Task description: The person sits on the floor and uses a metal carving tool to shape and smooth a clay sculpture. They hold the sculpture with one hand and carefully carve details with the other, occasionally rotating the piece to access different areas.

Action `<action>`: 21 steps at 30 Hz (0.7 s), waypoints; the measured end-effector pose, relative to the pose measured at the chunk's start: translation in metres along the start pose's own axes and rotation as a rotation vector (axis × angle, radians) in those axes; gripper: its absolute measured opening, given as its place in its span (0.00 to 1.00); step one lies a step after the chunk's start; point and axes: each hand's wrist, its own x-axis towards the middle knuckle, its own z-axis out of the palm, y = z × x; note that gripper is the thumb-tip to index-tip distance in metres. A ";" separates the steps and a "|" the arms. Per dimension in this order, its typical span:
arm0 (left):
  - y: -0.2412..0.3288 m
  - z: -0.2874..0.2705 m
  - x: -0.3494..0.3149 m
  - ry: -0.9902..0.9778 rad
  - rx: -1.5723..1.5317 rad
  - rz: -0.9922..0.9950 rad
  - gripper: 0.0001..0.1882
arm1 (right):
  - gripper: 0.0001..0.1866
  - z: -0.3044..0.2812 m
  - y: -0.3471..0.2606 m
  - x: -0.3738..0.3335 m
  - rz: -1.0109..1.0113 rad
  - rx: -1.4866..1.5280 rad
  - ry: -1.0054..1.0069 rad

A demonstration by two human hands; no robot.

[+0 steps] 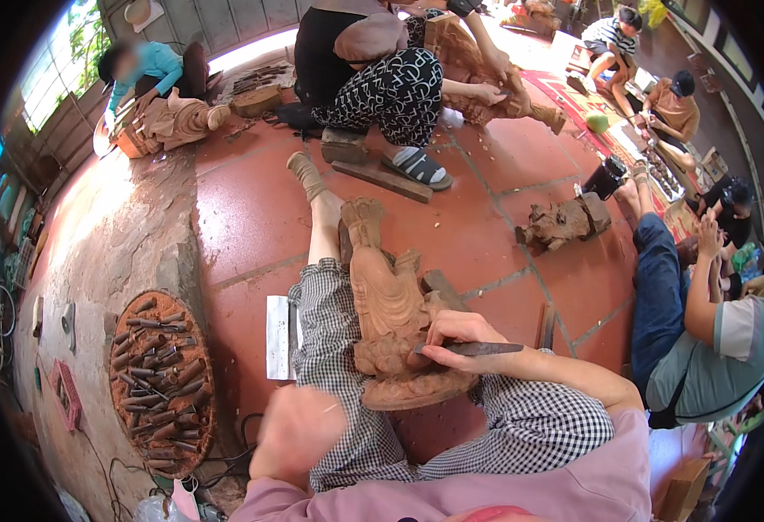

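Note:
A carved wooden statue [382, 287] of a robed figure lies between my outstretched legs, its head away from me and its round base close to my lap. My right hand [465, 337] is closed around a dark carving chisel [486, 349], with the chisel's tip at the carved lower part just above the base. To the left of the base, over my checked trouser leg, my left hand [299, 428] is raised and smeared by motion. Its fingers cannot be made out, nor whether it holds anything.
A round tray [117, 396] of many chisels stands on my left, beside a white paper [278, 337]. On the right lies a rough wood carving [565, 222]. Co-workers sit around, one ahead on a low wooden block [343, 146], another to the right [704, 348]. Cables run at lower left.

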 end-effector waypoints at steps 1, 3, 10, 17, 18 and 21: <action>0.011 -0.004 0.013 -0.260 -0.250 0.242 0.13 | 0.11 -0.004 0.000 -0.003 0.014 -0.029 0.009; 0.060 -0.003 0.044 -0.748 -0.099 0.152 0.13 | 0.12 -0.006 0.006 -0.006 0.030 -0.043 0.006; 0.088 0.038 0.102 -0.976 0.226 0.230 0.17 | 0.11 -0.003 -0.004 0.001 0.042 -0.027 -0.020; 0.091 0.045 0.104 -0.999 0.249 0.183 0.17 | 0.12 -0.001 -0.001 -0.001 0.032 -0.046 -0.006; 0.093 0.044 0.104 -1.033 0.252 0.187 0.17 | 0.12 -0.001 0.000 -0.001 0.017 -0.043 0.000; 0.099 0.038 0.098 -1.138 0.055 0.054 0.16 | 0.12 0.000 0.001 0.000 -0.012 -0.033 0.014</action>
